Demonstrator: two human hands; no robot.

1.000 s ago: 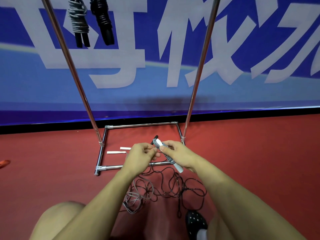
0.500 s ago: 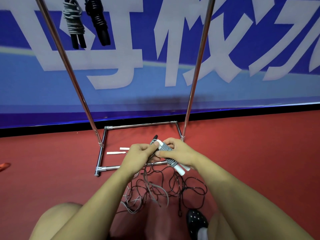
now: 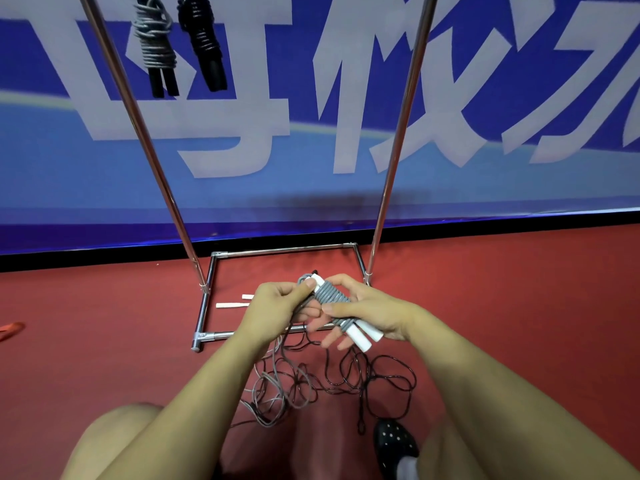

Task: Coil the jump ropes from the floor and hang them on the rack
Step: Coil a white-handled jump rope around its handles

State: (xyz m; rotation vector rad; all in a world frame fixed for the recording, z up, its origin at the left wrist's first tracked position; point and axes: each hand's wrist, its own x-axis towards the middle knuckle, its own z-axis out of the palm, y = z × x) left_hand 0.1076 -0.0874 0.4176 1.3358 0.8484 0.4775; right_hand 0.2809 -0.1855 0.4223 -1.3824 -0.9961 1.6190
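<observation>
Wrapping grey rope (image 3: 330,296) on white handles (image 3: 360,332) | right hand (image 3: 367,310) closed round bundle | left hand (image 3: 277,303) pinching cord

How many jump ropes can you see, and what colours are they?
Grey ropes: 2, one hanging coiled, one being wound on white handles in the hands.
Black ropes: 2, one hanging coiled, one loose on the floor.
Total: 4

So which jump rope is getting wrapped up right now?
The grey rope with white handles, held in both hands. The grey bundle and black bundle already hang on the rack; the dark rope lies loose on the floor.
</observation>
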